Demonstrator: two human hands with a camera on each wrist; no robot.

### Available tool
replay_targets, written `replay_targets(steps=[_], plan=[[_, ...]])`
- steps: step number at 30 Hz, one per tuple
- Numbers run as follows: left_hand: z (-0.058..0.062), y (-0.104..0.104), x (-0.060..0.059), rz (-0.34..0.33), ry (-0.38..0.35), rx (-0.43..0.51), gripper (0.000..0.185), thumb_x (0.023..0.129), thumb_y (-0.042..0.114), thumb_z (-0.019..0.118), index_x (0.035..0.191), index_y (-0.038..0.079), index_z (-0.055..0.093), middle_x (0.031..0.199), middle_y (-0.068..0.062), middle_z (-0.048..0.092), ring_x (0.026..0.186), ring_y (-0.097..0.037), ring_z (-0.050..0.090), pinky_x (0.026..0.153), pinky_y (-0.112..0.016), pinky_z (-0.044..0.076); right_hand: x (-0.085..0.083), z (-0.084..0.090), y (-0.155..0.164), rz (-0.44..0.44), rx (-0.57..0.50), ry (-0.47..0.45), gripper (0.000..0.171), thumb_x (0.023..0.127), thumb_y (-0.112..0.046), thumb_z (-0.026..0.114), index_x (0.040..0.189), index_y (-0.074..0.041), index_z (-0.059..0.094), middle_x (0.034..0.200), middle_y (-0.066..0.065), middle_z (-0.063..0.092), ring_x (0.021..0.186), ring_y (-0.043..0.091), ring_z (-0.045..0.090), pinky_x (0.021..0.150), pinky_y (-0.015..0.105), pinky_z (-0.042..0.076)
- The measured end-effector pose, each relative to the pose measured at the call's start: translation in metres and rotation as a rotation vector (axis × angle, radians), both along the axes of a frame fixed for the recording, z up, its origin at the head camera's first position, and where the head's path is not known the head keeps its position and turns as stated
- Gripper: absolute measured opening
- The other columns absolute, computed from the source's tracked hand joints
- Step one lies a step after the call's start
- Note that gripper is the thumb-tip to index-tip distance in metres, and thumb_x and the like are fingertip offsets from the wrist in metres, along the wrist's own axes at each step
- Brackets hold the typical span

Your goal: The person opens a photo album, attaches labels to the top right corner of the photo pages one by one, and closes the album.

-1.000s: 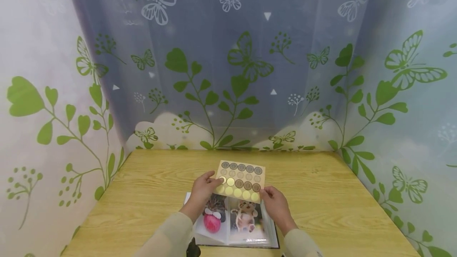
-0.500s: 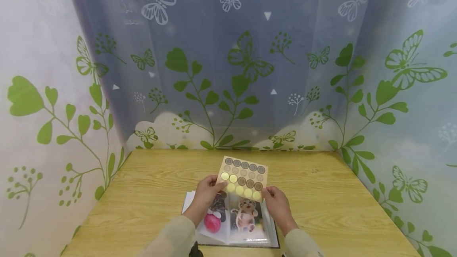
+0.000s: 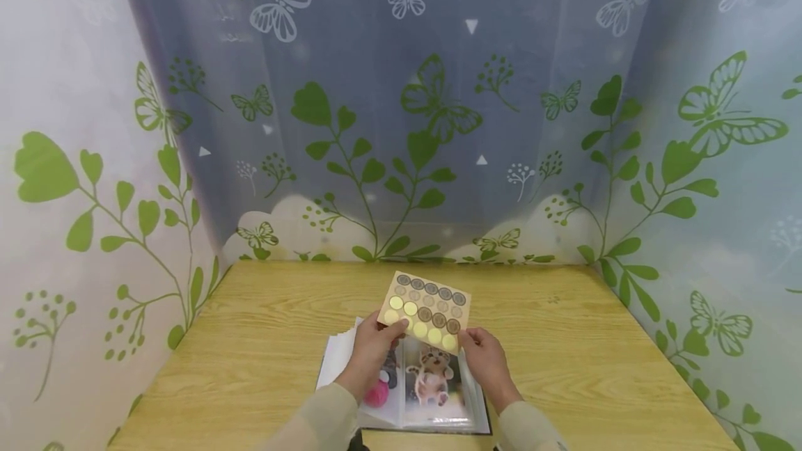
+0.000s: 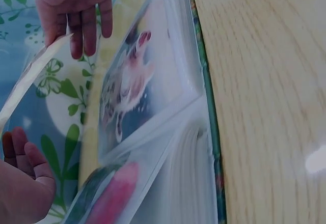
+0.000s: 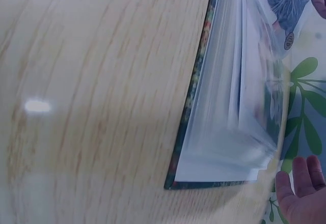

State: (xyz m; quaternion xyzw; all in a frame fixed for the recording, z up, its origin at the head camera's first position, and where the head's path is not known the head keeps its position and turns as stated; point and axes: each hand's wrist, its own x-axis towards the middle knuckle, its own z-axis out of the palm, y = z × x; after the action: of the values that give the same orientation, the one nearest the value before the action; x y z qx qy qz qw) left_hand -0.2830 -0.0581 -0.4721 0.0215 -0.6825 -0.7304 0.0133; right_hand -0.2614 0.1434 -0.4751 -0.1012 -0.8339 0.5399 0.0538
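A beige sticker sheet (image 3: 432, 305) with rows of round gold, brown and grey coin-like circles is held up, tilted, above an open photo album (image 3: 335, 353). My left hand (image 3: 371, 352) pinches its lower left part, thumb lying over the bottom row. At the lower right corner my right hand (image 3: 487, 362) grips the edge between thumb and fingers. A kitten photo (image 3: 432, 381) fills the album's right page; a picture with a pink ball (image 3: 377, 394) on the left page is partly hidden by my left hand. In the left wrist view the sheet (image 4: 31, 79) appears nearly edge-on.
The album lies on a wood-grain table (image 3: 564, 339), its green patterned cover (image 5: 175, 147) showing at the edge in the right wrist view. A curtain (image 3: 401, 124) printed with leaves and butterflies stands behind the table and on both sides.
My left hand has slid right along the sheet's lower edge, its thumb leaving the third row for the bottom row. The sheet has risen slightly and shifted right. My right hand stays nearly in place.
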Motion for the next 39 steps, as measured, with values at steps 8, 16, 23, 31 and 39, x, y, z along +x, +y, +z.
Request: replay_targets(steps=[8, 16, 23, 31, 39], plan=[[-0.001, 0.015, 0.004, 0.038, -0.026, 0.008, 0.026, 0.091, 0.020, 0.070, 0.108, 0.000, 0.066, 0.086, -0.005, 0.068, 0.080, -0.018, 0.061, 0.077, -0.037, 0.052, 0.000, -0.006, -0.004, 0.002, -0.037, 0.010, 0.033, 0.102, -0.028, 0.052, 0.109, 0.001, 0.065, 0.110, 0.015, 0.065, 0.104, 0.030, 0.057, 0.091, 0.052, 0.048], [-0.002, 0.018, 0.005, 0.061, -0.036, 0.033, 0.023, 0.094, 0.020, 0.067, 0.105, 0.000, 0.068, 0.085, -0.005, 0.071, 0.077, -0.016, 0.062, 0.072, -0.030, 0.051, 0.003, -0.007, -0.008, 0.022, -0.026, 0.007, 0.030, 0.101, -0.026, 0.054, 0.104, 0.000, 0.067, 0.110, 0.015, 0.066, 0.106, 0.032, 0.058, 0.092, 0.053, 0.047], [-0.002, 0.016, 0.005, 0.076, -0.058, 0.028, 0.022, 0.096, 0.019, 0.066, 0.106, -0.001, 0.068, 0.084, -0.006, 0.071, 0.075, -0.015, 0.062, 0.072, -0.032, 0.054, 0.005, -0.008, -0.007, 0.004, 0.070, 0.061, 0.035, 0.101, -0.026, 0.056, 0.119, 0.002, 0.065, 0.120, 0.020, 0.064, 0.113, 0.038, 0.059, 0.094, 0.053, 0.049], [-0.003, 0.015, 0.008, 0.055, -0.061, 0.006, 0.023, 0.095, 0.018, 0.066, 0.106, -0.002, 0.069, 0.083, -0.006, 0.071, 0.071, -0.014, 0.061, 0.073, -0.037, 0.054, 0.000, -0.006, -0.007, 0.089, 0.400, 0.291, 0.038, 0.097, -0.025, 0.063, 0.127, -0.002, 0.064, 0.123, 0.020, 0.062, 0.113, 0.039, 0.059, 0.095, 0.056, 0.047], [-0.007, 0.015, 0.007, 0.026, -0.087, -0.085, 0.024, 0.093, 0.021, 0.068, 0.105, 0.000, 0.071, 0.083, -0.005, 0.072, 0.078, -0.025, 0.065, 0.073, -0.041, 0.055, -0.002, 0.003, -0.020, 0.232, 0.533, 0.430, 0.029, 0.094, -0.025, 0.069, 0.115, -0.006, 0.072, 0.121, 0.016, 0.064, 0.111, 0.035, 0.061, 0.096, 0.053, 0.048]])
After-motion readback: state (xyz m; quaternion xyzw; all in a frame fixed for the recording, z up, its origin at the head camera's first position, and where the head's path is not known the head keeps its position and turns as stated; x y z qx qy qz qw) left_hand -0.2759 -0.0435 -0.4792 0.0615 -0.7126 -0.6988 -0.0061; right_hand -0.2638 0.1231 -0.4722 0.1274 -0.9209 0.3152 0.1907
